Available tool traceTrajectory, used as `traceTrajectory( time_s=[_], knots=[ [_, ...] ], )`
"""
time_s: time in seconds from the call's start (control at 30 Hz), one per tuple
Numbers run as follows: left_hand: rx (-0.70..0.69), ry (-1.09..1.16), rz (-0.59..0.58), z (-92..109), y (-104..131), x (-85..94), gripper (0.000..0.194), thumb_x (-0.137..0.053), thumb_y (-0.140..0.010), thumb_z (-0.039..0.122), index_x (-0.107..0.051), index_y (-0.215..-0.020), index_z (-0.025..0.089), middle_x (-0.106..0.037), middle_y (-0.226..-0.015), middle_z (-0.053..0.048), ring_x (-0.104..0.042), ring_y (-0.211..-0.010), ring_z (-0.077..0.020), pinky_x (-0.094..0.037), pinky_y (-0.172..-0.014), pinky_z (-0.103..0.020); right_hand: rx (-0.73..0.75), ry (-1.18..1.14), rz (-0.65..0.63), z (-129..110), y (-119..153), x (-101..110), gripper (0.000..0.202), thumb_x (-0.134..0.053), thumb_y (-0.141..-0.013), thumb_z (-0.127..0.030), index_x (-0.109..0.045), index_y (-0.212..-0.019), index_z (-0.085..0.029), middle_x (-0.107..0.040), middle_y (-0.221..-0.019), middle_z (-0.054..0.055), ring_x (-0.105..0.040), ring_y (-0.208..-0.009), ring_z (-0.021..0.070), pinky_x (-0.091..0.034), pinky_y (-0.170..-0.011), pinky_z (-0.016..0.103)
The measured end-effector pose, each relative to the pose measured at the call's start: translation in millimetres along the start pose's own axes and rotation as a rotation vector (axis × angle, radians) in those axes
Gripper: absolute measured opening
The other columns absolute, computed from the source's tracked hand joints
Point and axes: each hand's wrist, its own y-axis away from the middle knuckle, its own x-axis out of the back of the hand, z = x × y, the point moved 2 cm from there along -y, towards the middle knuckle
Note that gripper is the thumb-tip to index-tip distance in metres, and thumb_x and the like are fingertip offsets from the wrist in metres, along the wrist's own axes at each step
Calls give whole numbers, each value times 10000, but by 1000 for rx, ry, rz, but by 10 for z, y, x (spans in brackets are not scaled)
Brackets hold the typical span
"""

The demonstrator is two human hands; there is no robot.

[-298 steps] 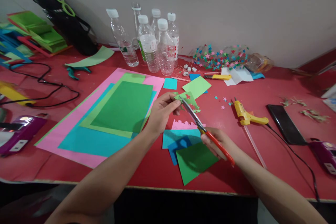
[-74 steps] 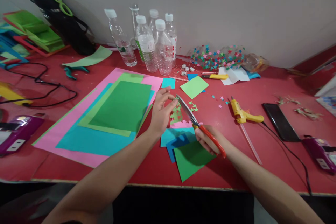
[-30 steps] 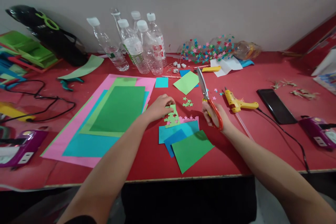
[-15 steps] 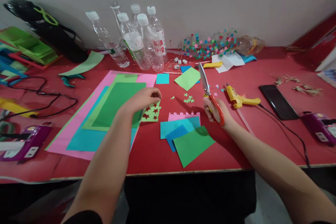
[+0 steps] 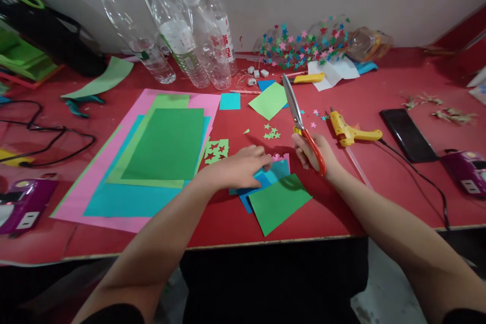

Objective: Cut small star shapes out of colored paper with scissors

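My right hand (image 5: 312, 154) is closed around the red handle of a pair of scissors (image 5: 299, 116), whose blades point away from me. My left hand (image 5: 246, 166) rests over the blue paper pieces (image 5: 276, 171), thumb and fingers apart. Beneath the blue pieces, a pink paper strip with a scalloped edge (image 5: 286, 158) shows partly. A dark green paper piece (image 5: 281, 205) overlaps them in front. Light green paper with star-shaped holes (image 5: 216, 151) lies left of this hand. Several small light green stars (image 5: 272, 133) lie just beyond it.
Large coloured sheets (image 5: 163, 144) are stacked at left. Several plastic bottles (image 5: 182, 45) stand behind, and a star-covered bottle (image 5: 304, 43) lies by the wall. A yellow glue gun (image 5: 351, 129), a phone (image 5: 408, 134) and a purple power strip (image 5: 465, 172) are at right.
My left hand has moved from the star-holed light green paper rightward and nearer to me, onto the blue pieces. The right hand still holds the scissors. The camera view has shifted slightly.
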Motion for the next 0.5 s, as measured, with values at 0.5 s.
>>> traceTrajectory(
  time_s=[0.5],
  knots=[
    [29,-40,-67,25,19,5,378,-626,-681,269,-511,-1030,179,-481,-1072,-90,-473,-1006,-269,-385,-840,-356,14,-13,-18,5,0,-19,476,-567,-826,-578,-409,-566,-212,-402,-343,-70,-365,-274,68,-272,-314,205]
  ],
)
